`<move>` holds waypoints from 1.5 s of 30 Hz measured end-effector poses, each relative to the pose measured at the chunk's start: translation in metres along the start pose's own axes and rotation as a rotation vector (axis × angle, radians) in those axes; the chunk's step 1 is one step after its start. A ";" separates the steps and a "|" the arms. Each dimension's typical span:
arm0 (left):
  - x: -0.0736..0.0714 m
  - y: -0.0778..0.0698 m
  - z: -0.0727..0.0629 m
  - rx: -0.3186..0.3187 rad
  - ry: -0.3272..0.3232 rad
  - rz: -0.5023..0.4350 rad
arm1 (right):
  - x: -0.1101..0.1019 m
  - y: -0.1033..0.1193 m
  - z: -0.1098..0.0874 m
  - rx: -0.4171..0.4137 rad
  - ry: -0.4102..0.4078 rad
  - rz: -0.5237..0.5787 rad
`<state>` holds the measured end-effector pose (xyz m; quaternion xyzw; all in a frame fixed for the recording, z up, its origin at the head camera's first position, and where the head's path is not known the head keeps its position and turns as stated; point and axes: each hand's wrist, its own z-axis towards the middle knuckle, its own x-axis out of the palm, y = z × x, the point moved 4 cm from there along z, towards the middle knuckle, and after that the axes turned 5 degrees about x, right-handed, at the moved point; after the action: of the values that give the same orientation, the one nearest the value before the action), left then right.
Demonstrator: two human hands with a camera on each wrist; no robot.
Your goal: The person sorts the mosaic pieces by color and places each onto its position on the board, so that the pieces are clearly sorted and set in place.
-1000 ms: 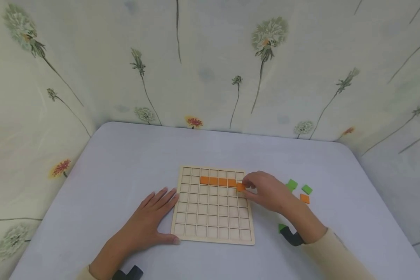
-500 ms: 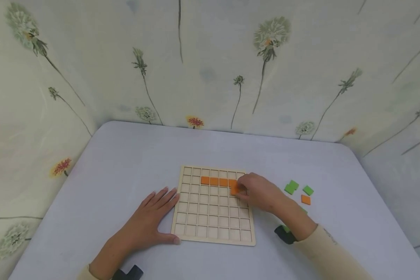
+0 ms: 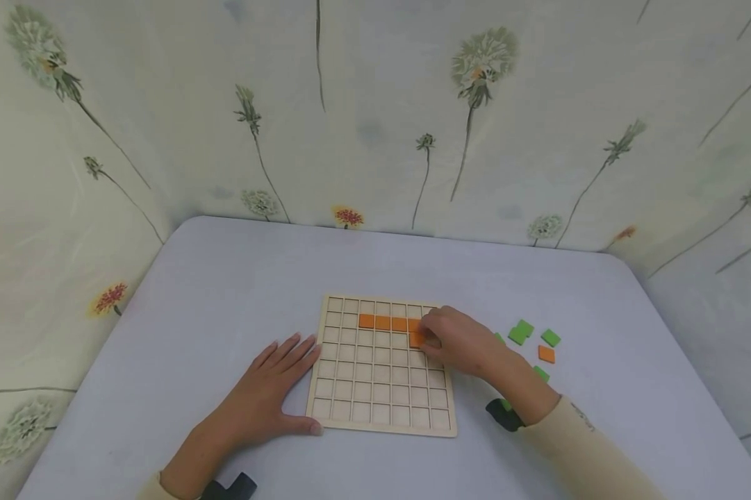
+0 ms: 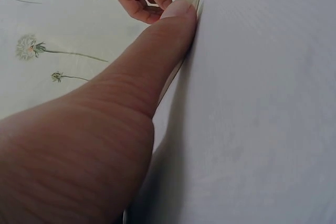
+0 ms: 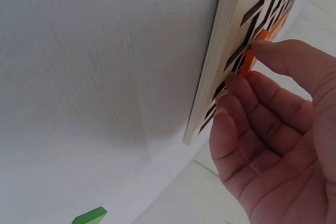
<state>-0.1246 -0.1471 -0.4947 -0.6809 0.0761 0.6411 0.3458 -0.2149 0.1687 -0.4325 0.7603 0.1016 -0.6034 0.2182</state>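
Note:
A wooden grid board (image 3: 372, 394) lies on the table, with a row of several orange tiles (image 3: 383, 323) in its second row from the far edge. My right hand (image 3: 459, 340) is over the board's far right part. Its thumb and index finger pinch an orange square tile (image 5: 245, 65), which sits just below the row's right end, close over a cell. My left hand (image 3: 269, 396) rests with spread fingers on the table; fingertips meet the board's left edge, and the thumb (image 4: 168, 30) lies along its near left corner. The right hand hides the cells beneath it.
To the board's right lie several loose green tiles (image 3: 551, 338) and one orange tile (image 3: 547, 354); the right forearm partly covers some green ones. Black wrist mounts (image 3: 505, 415) are on both wrists. A flowered wall covering (image 3: 369, 139) stands behind the white table (image 3: 256, 264).
My right hand has carried the orange tile leftward from the board's right side to a cell below the row's end, then lowered it there. The left hand stays in place.

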 end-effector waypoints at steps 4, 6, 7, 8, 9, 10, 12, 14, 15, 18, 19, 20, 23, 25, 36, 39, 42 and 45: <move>0.000 0.000 0.000 0.003 -0.002 0.000 | 0.000 -0.001 -0.001 -0.006 -0.001 0.004; -0.001 0.000 0.000 0.005 -0.003 -0.004 | 0.000 -0.001 -0.001 -0.007 -0.003 0.009; -0.001 -0.001 0.000 0.005 -0.003 -0.007 | 0.000 -0.001 -0.001 -0.012 -0.006 0.008; -0.002 -0.001 0.000 0.007 -0.004 -0.009 | 0.001 -0.001 -0.001 -0.012 -0.005 0.007; -0.002 -0.002 0.000 0.007 -0.004 -0.010 | 0.001 -0.001 -0.001 -0.013 -0.007 0.009; -0.003 -0.002 0.000 0.008 -0.005 -0.010 | 0.001 -0.001 -0.001 -0.013 -0.008 0.010; -0.003 -0.002 0.000 0.007 -0.005 -0.010 | 0.001 -0.001 -0.001 -0.023 -0.015 0.007; -0.003 -0.002 0.000 0.007 -0.005 -0.012 | 0.001 -0.001 -0.001 -0.026 -0.017 0.007; -0.003 -0.002 0.000 0.008 -0.006 -0.013 | 0.000 -0.001 -0.001 -0.027 -0.019 0.007; -0.004 -0.003 0.000 0.008 -0.005 -0.017 | 0.000 -0.001 -0.001 -0.031 -0.019 0.005; -0.004 -0.003 0.000 0.008 -0.006 -0.019 | 0.000 -0.001 -0.001 -0.030 -0.018 0.004; -0.004 -0.003 0.000 0.009 -0.006 -0.021 | 0.000 -0.001 -0.002 -0.030 -0.018 0.003; -0.005 -0.004 -0.001 0.008 -0.006 -0.023 | 0.000 -0.002 -0.002 -0.034 -0.025 0.000; -0.005 -0.004 0.000 0.007 -0.007 -0.025 | 0.000 -0.002 -0.002 -0.036 -0.027 -0.001; -0.003 -0.002 -0.002 -0.017 0.000 -0.011 | -0.002 -0.006 -0.004 -0.053 -0.040 0.027; -0.003 -0.003 -0.002 -0.015 -0.004 -0.017 | -0.004 -0.009 -0.007 -0.057 -0.045 0.034; -0.003 -0.004 -0.002 -0.010 -0.010 -0.023 | -0.005 -0.011 -0.011 -0.048 -0.041 0.030; -0.003 -0.005 -0.001 -0.008 -0.018 -0.026 | -0.005 -0.015 -0.015 -0.018 -0.026 0.027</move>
<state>-0.1212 -0.1451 -0.4898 -0.6776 0.0618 0.6429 0.3519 -0.2093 0.1889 -0.4279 0.7518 0.0938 -0.6091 0.2344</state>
